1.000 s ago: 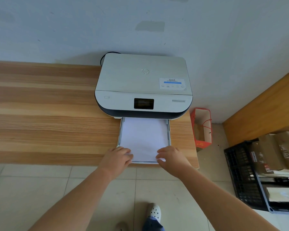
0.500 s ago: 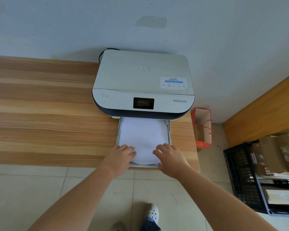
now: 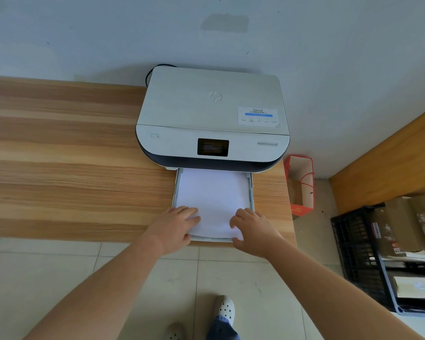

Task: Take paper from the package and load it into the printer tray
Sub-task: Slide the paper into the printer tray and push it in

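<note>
A white printer (image 3: 212, 119) with a dark screen stands at the right end of a wooden table (image 3: 59, 168), against the wall. Its paper tray (image 3: 250, 192) is pulled out toward me and holds a stack of white paper (image 3: 212, 195). My left hand (image 3: 176, 227) rests on the paper's near left corner, fingers spread, thumb at the tray's front edge. My right hand (image 3: 252, 229) presses the near right corner the same way. The near edge of the paper bows slightly. No paper package is in view.
A red paper bag (image 3: 301, 185) stands on the floor right of the table. A black crate (image 3: 353, 253) with cardboard boxes sits at the far right. A wooden panel (image 3: 390, 153) leans along the right wall. My shoe (image 3: 225, 309) is on the tiled floor below.
Both hands slid forward a little onto the paper's near corners, and the stack moved deeper into the tray. The camera shifted slightly.
</note>
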